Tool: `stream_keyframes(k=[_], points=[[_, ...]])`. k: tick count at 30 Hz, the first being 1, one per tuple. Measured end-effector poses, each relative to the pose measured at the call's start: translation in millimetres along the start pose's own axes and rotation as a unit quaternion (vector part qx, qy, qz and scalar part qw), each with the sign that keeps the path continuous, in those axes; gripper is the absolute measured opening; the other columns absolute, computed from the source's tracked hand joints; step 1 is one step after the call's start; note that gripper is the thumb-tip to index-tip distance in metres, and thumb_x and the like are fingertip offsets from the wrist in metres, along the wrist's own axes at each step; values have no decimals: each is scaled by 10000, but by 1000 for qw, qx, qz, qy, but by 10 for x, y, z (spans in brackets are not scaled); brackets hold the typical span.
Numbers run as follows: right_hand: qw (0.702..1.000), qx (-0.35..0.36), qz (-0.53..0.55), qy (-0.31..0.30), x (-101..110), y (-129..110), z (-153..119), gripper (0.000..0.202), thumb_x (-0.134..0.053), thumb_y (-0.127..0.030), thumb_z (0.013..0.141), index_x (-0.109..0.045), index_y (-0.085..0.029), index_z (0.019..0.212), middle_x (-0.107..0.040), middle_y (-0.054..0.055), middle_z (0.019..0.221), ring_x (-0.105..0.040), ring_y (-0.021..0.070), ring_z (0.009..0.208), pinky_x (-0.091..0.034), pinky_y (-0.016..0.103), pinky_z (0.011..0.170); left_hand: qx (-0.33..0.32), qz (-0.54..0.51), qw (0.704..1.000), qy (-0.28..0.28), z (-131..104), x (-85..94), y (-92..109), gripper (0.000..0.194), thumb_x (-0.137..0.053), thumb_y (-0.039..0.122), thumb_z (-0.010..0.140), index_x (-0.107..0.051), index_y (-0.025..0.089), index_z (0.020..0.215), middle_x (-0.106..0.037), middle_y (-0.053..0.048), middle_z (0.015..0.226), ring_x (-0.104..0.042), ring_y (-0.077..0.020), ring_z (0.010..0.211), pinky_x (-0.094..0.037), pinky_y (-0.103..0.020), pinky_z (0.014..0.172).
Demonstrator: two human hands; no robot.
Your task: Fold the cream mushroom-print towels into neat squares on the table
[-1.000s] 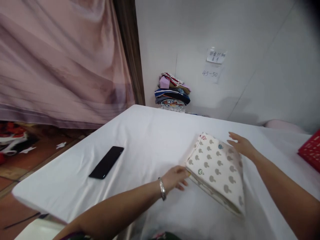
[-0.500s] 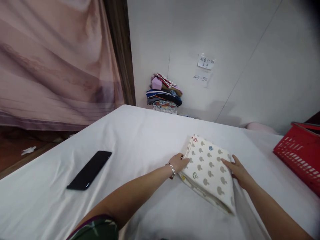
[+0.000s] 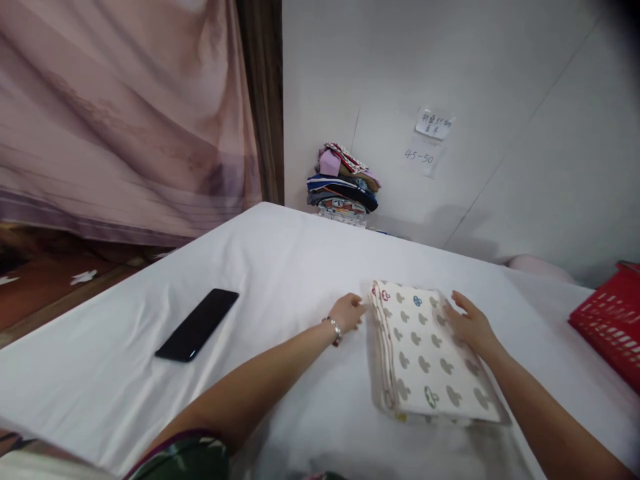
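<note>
A folded white cloth (image 3: 430,360) printed with grey, red, blue and green mushroom shapes lies flat on the white-sheeted bed (image 3: 300,267). Its layered fold runs down the left side. Just left of that fold is my left hand (image 3: 349,313), wearing a bracelet; its fingers are loosely bent and apart, with nothing in them. At the cloth's upper right edge rests my right hand (image 3: 470,325), fingers spread, the thumb side touching the cloth. Part of that edge is hidden behind this hand.
A black phone (image 3: 199,325) lies on the left of the bed. Beyond the far edge is a stack of folded clothes (image 3: 344,185) against the wall. On the right stands a red plastic basket (image 3: 610,320). A pink curtain (image 3: 125,120) hangs at the left.
The cloth has turned and now lies flatter, its near edge lowered. My left hand has let go and moved left of it. My right hand stays at its right side. The view has shifted slightly.
</note>
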State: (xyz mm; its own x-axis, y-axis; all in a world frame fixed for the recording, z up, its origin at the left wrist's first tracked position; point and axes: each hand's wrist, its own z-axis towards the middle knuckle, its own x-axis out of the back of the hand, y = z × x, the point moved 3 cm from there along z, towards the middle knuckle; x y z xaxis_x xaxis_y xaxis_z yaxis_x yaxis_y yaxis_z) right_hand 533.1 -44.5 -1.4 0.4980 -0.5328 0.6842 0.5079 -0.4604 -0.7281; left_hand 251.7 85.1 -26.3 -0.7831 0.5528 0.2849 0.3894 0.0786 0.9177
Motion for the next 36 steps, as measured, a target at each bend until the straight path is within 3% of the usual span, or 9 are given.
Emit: stream_keyframes(k=[2, 5, 8, 11, 16, 22, 30, 33, 36], points=[[997, 74, -7, 6, -72, -285, 1, 545, -551, -455, 727, -537, -216, 1216, -542, 64, 1257, -552, 261, 1041, -434, 381, 897, -15, 14, 999, 30, 223, 4, 73, 341, -519, 276, 813, -546, 134, 1122, -613, -96, 1080, -609, -111, 620, -475, -201, 493], [980, 187, -35, -50, -308, -782, -13, 371, -487, -426, 750, -643, -201, 1000, -647, 59, 1066, -593, 219, 920, -456, 335, 814, -38, 24, 998, 50, 441, -85, 141, 313, -561, 259, 790, -599, 158, 1084, -633, -78, 1073, -626, -154, 797, -495, -243, 692], [969, 214, -76, -99, -599, -1133, -9, 300, -477, -406, 761, -651, -204, 898, -679, 39, 883, -604, 184, 783, -450, 289, 703, -62, 31, 996, 62, 524, -177, 134, 258, -586, 247, 771, -649, 172, 1010, -657, -59, 1026, -596, -175, 936, -444, -260, 845], [963, 214, -115, -118, -841, -1290, -9, 284, -544, -424, 735, -632, -205, 891, -649, 7, 693, -570, 163, 639, -392, 263, 588, -74, 31, 994, 68, 548, -202, 60, 301, -596, 274, 764, -647, 156, 1036, -664, -64, 987, -596, -184, 925, -439, -265, 846], [947, 200, -220, -118, -1050, -1285, -52, 299, -604, -394, 704, -591, -188, 920, -605, 4, 655, -500, 142, 570, -267, 240, 513, -89, 19, 994, 60, 583, -173, -23, 256, -597, 289, 767, -667, 157, 974, -667, -54, 951, -602, -169, 877, -449, -242, 789], [954, 212, -176, -121, -1083, -1242, -36, 133, -506, -205, 725, -587, -198, 831, -565, -24, 606, -492, 127, 566, -289, 229, 521, -112, 10, 991, 68, 607, -195, -23, 186, -620, 289, 745, -665, 177, 887, -654, -35, 916, -588, -158, 849, -435, -247, 762], [965, 196, -75, -155, -1136, -1121, 29, 190, -453, -270, 742, -583, -200, 862, -589, -34, 607, -526, 124, 522, -355, 223, 481, -128, 36, 989, 59, 574, -215, 10, 162, -579, 318, 772, -677, 189, 791, -650, -21, 853, -579, -156, 819, -427, -253, 744], [965, 197, -60, -163, -1163, -1115, 19, 222, -477, -282, 731, -589, -198, 905, -578, -38, 593, -524, 126, 520, -367, 227, 491, -155, 51, 984, 72, 554, -232, 43, 116, -594, 242, 749, -686, 183, 786, -642, -34, 882, -571, -159, 825, -428, -253, 756], [964, 202, -58, -164, -1167, -1130, -12, 272, -547, -338, 707, -602, -204, 937, -583, -33, 611, -522, 135, 551, -366, 234, 513, -146, 24, 988, 35, 556, -251, 46, 162, -546, 182, 762, -698, 185, 817, -650, -19, 799, -573, -135, 729, -444, -234, 687]])
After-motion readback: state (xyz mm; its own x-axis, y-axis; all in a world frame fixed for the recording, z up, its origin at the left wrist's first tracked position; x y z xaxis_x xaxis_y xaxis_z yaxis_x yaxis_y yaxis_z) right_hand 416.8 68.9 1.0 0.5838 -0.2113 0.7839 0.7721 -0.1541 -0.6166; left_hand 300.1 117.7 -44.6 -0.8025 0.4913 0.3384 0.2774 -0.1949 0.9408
